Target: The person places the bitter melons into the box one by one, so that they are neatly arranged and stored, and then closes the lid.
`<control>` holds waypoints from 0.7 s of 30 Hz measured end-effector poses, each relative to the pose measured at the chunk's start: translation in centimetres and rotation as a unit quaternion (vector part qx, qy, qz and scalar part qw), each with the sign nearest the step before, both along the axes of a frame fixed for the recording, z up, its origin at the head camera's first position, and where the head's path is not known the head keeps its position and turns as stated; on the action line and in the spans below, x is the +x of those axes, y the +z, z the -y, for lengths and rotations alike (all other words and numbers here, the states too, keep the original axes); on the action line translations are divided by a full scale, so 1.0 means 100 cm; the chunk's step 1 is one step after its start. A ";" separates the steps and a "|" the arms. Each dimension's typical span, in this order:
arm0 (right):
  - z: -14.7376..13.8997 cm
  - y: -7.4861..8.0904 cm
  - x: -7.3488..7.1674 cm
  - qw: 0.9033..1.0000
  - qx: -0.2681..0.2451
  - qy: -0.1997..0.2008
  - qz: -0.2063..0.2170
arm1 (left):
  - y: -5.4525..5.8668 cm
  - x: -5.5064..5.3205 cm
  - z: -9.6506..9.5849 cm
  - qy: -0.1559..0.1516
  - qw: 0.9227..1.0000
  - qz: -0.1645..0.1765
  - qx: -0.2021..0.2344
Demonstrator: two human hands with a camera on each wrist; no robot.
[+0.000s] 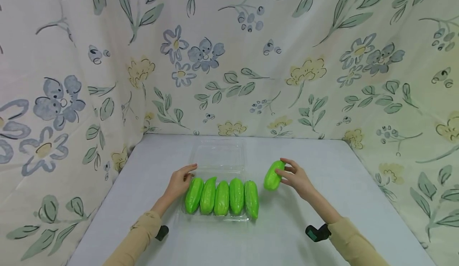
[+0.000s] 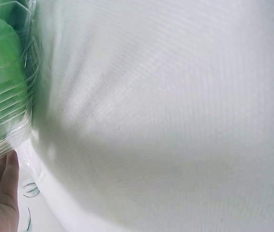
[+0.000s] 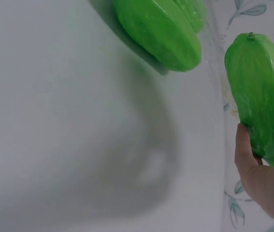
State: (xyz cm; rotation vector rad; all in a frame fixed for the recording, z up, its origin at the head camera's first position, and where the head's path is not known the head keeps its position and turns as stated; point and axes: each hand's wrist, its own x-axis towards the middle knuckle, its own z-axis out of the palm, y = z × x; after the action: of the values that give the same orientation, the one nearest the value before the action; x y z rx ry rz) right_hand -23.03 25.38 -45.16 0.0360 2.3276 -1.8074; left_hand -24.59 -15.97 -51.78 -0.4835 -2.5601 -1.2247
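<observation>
One left hand (image 1: 179,181), fingers pretty relaxed, touching the left side of an open clear box (image 1: 218,154). Then five green gourds (image 1: 222,198) lined up across it, then the right hand (image 1: 297,178) gripping a sixth gourd (image 1: 273,177) above the white surface (image 1: 215,246).

No text, label, brand, number or sign can be read in any of the three views. No lettering can be made out on the green vegetables (image 1: 222,198), on the clear plastic container (image 1: 218,155) or on the white table surface (image 1: 107,226). On the backdrop cloth (image 1: 229,39), only floral motifs are printed. On the dark wrist devices (image 1: 317,233), any marking is too small to be read.
</observation>
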 end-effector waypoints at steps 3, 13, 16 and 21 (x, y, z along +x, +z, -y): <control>0.005 -0.003 0.001 1.000 0.001 0.003 0.003 | 0.000 0.000 0.000 -0.001 1.000 0.000 0.002; 0.023 -0.002 0.005 1.000 -0.028 -0.002 0.014 | 0.001 -0.001 -0.001 -0.003 1.000 0.000 0.004; 0.028 -0.002 0.005 0.999 -0.033 0.000 0.015 | 0.001 -0.001 0.000 -0.005 1.000 -0.004 0.006; 0.038 -0.001 0.004 0.999 -0.037 0.007 0.008 | 0.001 -0.001 -0.001 -0.006 1.000 -0.008 0.005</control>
State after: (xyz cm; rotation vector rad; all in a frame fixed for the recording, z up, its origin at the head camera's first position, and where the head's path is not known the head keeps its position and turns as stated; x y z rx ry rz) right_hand -22.66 21.56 -45.24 0.0245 2.2421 -1.8788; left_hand -24.68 -15.91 -51.69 -0.5057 -2.5407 -1.2313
